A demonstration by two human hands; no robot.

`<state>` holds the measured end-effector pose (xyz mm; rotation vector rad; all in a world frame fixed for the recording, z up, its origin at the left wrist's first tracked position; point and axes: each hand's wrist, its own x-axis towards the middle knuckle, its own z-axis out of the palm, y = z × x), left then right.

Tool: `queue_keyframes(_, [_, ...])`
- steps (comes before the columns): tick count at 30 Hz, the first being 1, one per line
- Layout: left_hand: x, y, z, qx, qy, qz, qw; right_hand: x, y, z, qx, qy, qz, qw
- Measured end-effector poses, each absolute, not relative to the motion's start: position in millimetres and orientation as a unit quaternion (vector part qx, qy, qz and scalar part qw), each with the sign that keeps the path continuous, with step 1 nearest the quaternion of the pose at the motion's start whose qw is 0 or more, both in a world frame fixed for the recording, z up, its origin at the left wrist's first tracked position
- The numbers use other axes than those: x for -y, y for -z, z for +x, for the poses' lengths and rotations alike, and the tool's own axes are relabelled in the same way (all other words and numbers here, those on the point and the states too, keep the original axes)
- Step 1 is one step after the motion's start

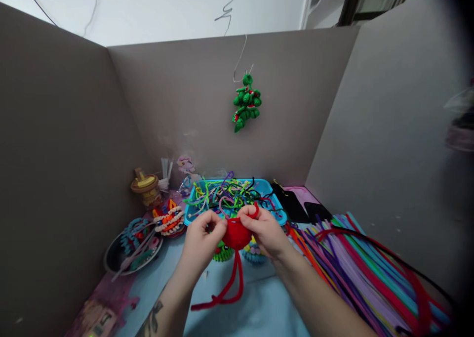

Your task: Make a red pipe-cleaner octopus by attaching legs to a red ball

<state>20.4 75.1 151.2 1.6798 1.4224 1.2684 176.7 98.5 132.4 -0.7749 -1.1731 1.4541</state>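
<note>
A rounded red pipe-cleaner piece (237, 234) is held up over the table between my two hands. Two loose red pipe-cleaner ends (239, 277) hang from its underside. My left hand (207, 233) pinches its upper left edge between thumb and finger. At the upper right edge, my right hand (261, 226) pinches it, and a short red end sticks up beside those fingers. Behind and below it, partly hidden, are a green pipe-cleaner piece (222, 254) and a blue and yellow one (255, 256).
A blue tray (188, 209) of tangled pipe-cleaner offcuts stands behind my hands. Long coloured pipe cleaners (370, 263) cover the right side. At left are a bowl (107, 260), an orange and white piece (170, 221) and a brown container (146, 186). A green ornament (247, 102) hangs on the grey back panel.
</note>
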Motion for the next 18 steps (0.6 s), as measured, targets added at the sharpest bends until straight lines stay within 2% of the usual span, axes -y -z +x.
queue_keyframes(4, [-73.8, -154.0, 19.4, -0.517, -0.489, 0.655, 0.255, -96.7, -135.5, 178.5, 0.548, -0.576, -0.335, 0.505])
queue_keyframes(9, [-71.4, -151.4, 23.7, -0.497, -0.438, 0.669, 0.336, -95.2, -134.6, 176.7, 0.599, -0.496, -0.370, 0.509])
queue_keyframes(14, [-73.4, -147.5, 24.2, -0.505, -0.481, 0.604, 0.385, -97.2, -131.6, 176.1, 0.576, -0.500, -0.357, 0.539])
queue_keyframes(18, [-74.3, -148.8, 23.9, -0.493, -0.505, 0.569, 0.421, -97.2, -132.6, 177.2, 0.585, -0.508, -0.342, 0.532])
